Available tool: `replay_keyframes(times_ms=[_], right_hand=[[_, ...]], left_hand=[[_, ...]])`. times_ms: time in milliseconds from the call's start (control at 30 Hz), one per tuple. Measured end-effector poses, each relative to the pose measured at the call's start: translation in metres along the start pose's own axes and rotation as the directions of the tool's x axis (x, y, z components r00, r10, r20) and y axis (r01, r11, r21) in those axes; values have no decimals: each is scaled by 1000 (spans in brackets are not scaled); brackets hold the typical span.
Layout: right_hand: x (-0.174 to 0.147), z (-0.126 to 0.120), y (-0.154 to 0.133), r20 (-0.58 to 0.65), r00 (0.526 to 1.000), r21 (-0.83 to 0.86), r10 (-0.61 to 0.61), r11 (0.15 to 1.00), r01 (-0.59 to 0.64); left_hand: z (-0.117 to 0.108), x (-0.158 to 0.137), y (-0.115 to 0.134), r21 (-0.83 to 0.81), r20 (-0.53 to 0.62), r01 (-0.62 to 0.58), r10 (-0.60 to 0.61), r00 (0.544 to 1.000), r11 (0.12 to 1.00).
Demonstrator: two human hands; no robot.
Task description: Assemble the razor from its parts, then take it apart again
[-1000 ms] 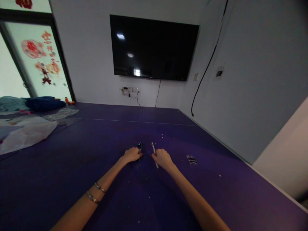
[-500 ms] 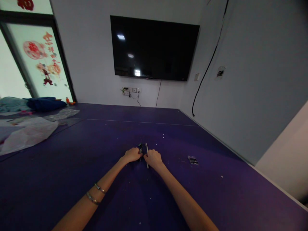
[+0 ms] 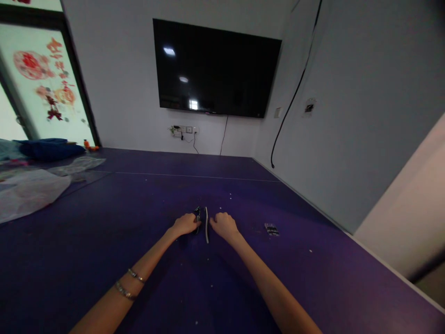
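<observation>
My left hand [image 3: 185, 224] is closed on a small dark object with pale, shiny edges [image 3: 198, 214]; most of it is hidden by the fingers, so its kind does not show. Just right of it a thin whitish strip [image 3: 206, 225] lies lengthwise on the purple surface [image 3: 156, 260], slightly bent. My right hand [image 3: 224, 225] is on the strip's other side, with a small gap between them. Its fingers are curled in, and whatever they may hold is hidden.
A small clear packet with dark contents [image 3: 271, 229] lies to the right. White specks dot the surface. At the left are clear plastic sheeting [image 3: 38, 190] and blue cloth [image 3: 52, 148]. A black cable [image 3: 290, 104] hangs by the right wall; a television [image 3: 215, 69] hangs ahead.
My right hand has drawn away to the right from the whitish strip. The left hand keeps hold of the small dark object, now farther from the strip. The view has shifted slightly right.
</observation>
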State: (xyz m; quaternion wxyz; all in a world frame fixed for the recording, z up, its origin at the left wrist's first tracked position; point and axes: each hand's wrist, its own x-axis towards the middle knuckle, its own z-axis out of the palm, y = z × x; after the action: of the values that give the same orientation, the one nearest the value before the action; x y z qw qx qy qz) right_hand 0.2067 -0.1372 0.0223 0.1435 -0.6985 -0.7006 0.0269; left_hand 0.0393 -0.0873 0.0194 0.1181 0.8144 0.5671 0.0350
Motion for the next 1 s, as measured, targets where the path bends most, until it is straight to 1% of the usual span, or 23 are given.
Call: replay_keyframes(times_ms=[100,233,267,300,433,533,600,700,800,1000], right_hand=[[-5,-15,32,-41,998,-10,56,998,-56],[-15,-35,92,-90,989,9,121,993,-120],[-19,-38,108,-110,987,20,115,993,-114],[-22,-42,125,-130,988,34,80,997,-76],[-35,-48,186,-113,991,82,-66,994,75],[-45,-48,220,-80,993,158,-85,983,97],[-51,-46,234,-62,995,208,-73,974,84],[-55,-44,245,-21,999,257,-31,966,36],[-56,-44,248,0,1000,284,-10,959,10],[-54,-43,250,-13,999,293,-45,955,47]], left_hand=[[-2,1,-1,-3,-13,-4,4,1000,1000],[-8,4,0,-24,-65,-1,0,998,1000],[-9,5,1,-34,-83,2,-5,997,999],[-9,6,2,-44,-100,2,-7,995,999],[-8,11,9,-65,-141,-15,5,990,998],[-7,15,13,-65,-142,-27,17,990,998],[-6,16,15,-59,-131,-27,19,991,998],[-7,18,16,-47,-109,-14,9,994,999],[-7,18,14,-39,-102,-4,0,995,999],[-4,18,2,-61,-114,4,-11,993,998]])
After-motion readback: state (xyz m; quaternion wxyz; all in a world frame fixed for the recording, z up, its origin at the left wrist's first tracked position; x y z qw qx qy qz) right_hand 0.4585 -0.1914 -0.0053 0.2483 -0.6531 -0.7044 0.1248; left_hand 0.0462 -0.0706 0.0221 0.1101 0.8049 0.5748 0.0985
